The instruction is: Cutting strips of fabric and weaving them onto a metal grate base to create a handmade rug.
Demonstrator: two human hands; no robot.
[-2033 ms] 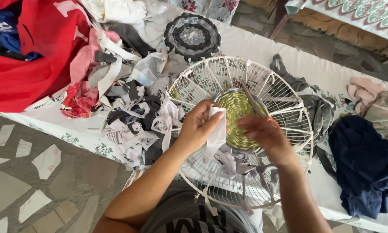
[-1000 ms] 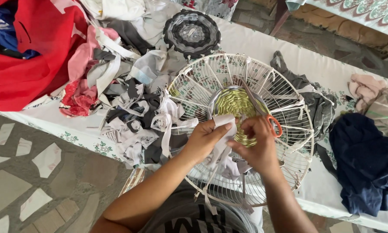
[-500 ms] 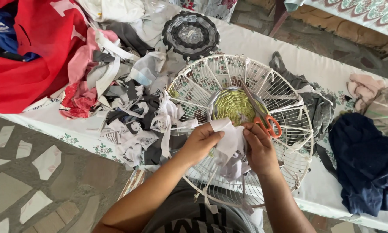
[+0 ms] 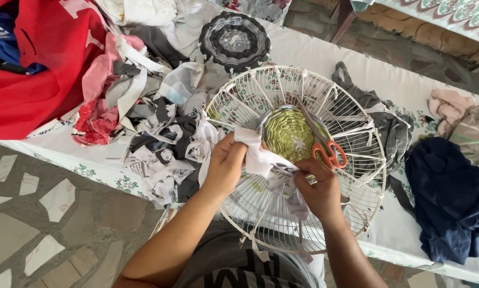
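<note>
Both hands gripped one white cloth strip [image 4: 261,154] over the round wire frame [image 4: 356,160] on the worktop [image 4: 303,50] — left hand [image 4: 224,166] pinching its upper end, right hand [image 4: 317,188] closed on its lower end — just beside the yellow-green woven centre [image 4: 288,133].

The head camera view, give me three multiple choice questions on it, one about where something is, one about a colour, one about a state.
1. Where do the scissors lie?
A. On the round wire frame, beside its woven centre
B. On the floor
C. On the red cloth

2. What colour is the woven centre?
A. Blue
B. Yellow-green
C. Black

3. What are the hands doing?
A. Both resting flat on the table
B. Left hand and right hand both grip a white cloth strip
C. One holds the scissors

Answers: 1 A, the orange handles rest on the wires; 2 B, the middle disc is yellow-green; 3 B, the strip runs between both hands.
</note>
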